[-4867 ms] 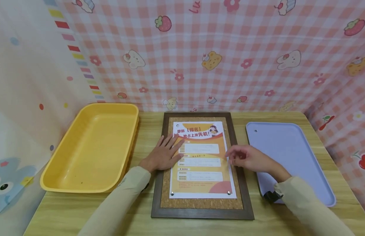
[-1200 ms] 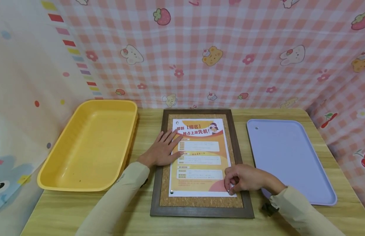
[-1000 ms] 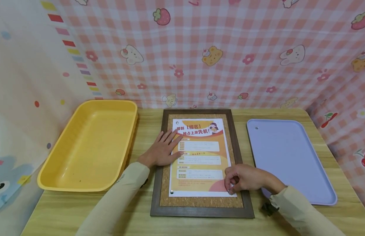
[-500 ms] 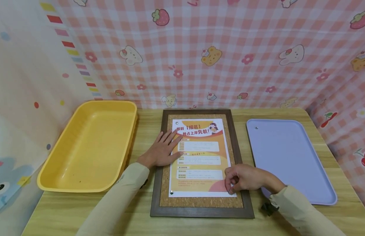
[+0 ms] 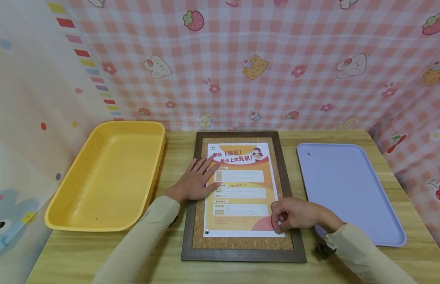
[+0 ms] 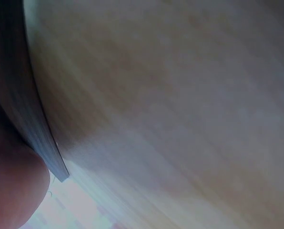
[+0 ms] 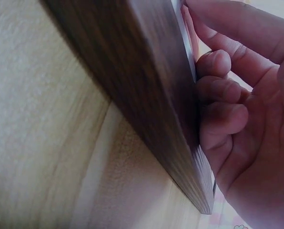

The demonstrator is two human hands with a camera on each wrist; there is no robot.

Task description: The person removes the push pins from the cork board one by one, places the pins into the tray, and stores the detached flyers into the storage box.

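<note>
Left hand [image 5: 193, 184] spread on the poster [image 5: 241, 220], right hand [image 5: 292, 213] curled at its corner

Nearest are two pale sleeves [image 5: 138, 244], coming in from either side of the corkboard [image 5: 241, 243], with a dark wrist device [image 5: 325, 251] at the right cuff. The corkboard lies flat on a wood-grain table [image 5: 163, 268], and its dark frame [image 5: 244, 256] runs along the near edge.

At the near right of the corkboard, the right hand's thumb and forefinger come together over the poster's corner. The right wrist view shows the other three fingers folded in beside the frame. What sits between the two tips is hidden, so I cannot tell what they grasp.

The orange and white poster lies on the corkboard, inside the frame. A lower pin [image 5: 207, 231] is at its near left corner. Farther up, the left hand rests across the corkboard's left side, fingers straight and fanned over the poster, grasping nothing. Beyond it, an upper pin [image 5: 213, 148] is at the far left corner.

Left of the corkboard is a deep yellow tray [image 5: 113, 177]; to its right, a shallow lilac tray [image 5: 347, 189] with a loose pin [image 5: 309, 154] near its far left corner. Behind the corkboard hangs a pink checked cloth [image 5: 220, 47].
</note>
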